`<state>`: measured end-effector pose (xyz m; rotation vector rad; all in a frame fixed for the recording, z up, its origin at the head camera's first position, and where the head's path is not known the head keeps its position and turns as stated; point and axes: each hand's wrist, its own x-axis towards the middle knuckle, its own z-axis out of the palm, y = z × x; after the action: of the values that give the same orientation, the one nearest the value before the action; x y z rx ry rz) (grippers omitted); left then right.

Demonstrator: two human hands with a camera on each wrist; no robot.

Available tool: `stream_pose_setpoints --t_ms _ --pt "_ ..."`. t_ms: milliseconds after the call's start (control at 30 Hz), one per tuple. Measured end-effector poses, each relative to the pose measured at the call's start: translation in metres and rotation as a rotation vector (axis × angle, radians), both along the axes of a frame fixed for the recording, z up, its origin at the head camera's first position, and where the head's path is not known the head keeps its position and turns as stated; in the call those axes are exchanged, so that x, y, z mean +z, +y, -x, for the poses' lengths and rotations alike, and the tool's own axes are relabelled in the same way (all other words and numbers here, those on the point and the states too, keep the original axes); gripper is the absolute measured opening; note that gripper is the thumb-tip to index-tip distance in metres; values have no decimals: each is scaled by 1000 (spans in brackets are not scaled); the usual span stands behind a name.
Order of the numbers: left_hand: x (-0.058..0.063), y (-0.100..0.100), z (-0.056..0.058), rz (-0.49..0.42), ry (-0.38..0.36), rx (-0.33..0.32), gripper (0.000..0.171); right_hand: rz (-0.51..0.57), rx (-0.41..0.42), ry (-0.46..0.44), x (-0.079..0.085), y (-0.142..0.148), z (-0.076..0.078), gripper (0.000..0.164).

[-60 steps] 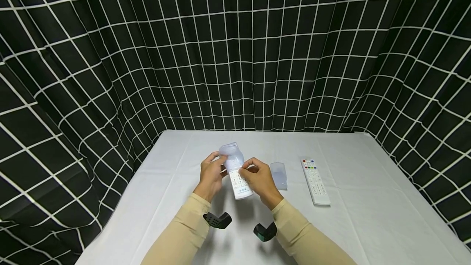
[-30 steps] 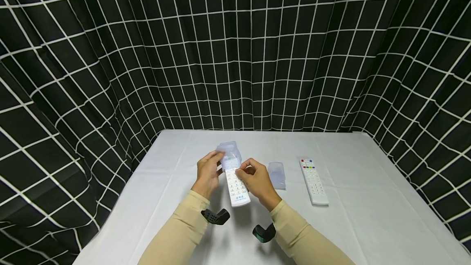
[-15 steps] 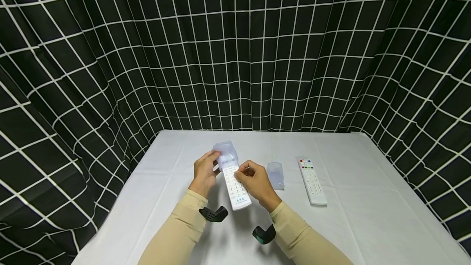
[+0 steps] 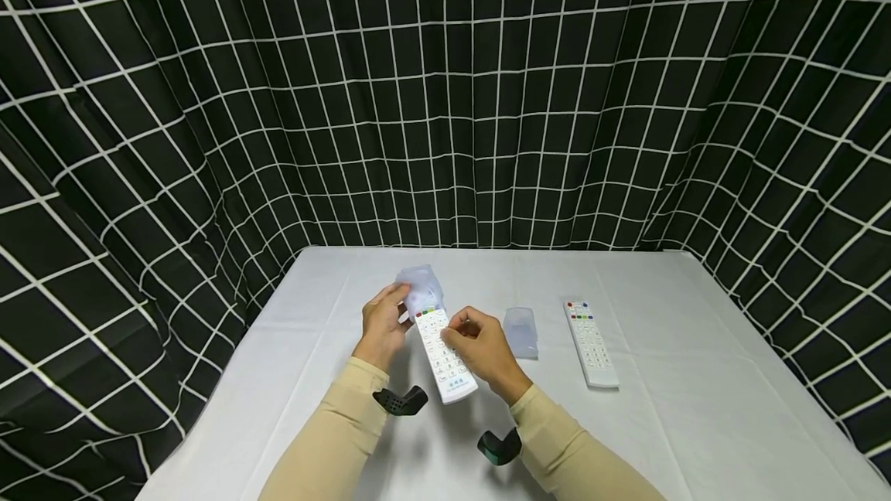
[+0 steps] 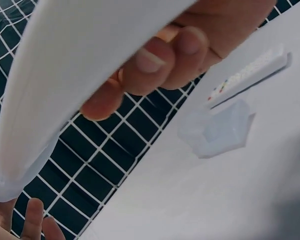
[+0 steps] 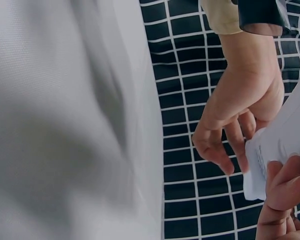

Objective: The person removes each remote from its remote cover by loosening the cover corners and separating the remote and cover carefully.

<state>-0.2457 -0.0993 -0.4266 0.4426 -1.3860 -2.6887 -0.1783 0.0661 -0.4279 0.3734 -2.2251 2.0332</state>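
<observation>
A white remote control [image 4: 448, 362] is held above the table at a slant, its far end still inside a translucent protective sleeve [image 4: 420, 290]. Coloured buttons show right at the sleeve's mouth. My left hand [image 4: 381, 325] pinches the sleeve at its left side, thumb on top. On the remote's right edge, my right hand [image 4: 487, 346] grips with thumb and curled fingers. The left wrist view shows the remote's smooth underside [image 5: 75, 75] with right-hand fingers [image 5: 155, 60] against it. In the right wrist view the left hand [image 6: 240, 100] is beside the sleeve [image 6: 255, 165].
A second translucent sleeve [image 4: 520, 333] lies on the white table [image 4: 334, 346] just beyond the right hand. Farther right lies another white remote control [image 4: 592, 344]. A black gridded curtain [image 4: 459, 99] surrounds the table's back and sides.
The remote has slid farther out of the sleeve, toward me, so its coloured buttons now show. The left hand has drifted left with the sleeve. The things on the table lie as before.
</observation>
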Motion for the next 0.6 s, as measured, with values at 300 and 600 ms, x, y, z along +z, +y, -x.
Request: stream_pose_setpoints --t_ms 300,600 --pt "6 -3 7 -63 -5 -19 24 15 35 23 1 2 1 9" --pt "6 -8 11 -74 1 -16 24 23 38 10 4 2 -1 10"
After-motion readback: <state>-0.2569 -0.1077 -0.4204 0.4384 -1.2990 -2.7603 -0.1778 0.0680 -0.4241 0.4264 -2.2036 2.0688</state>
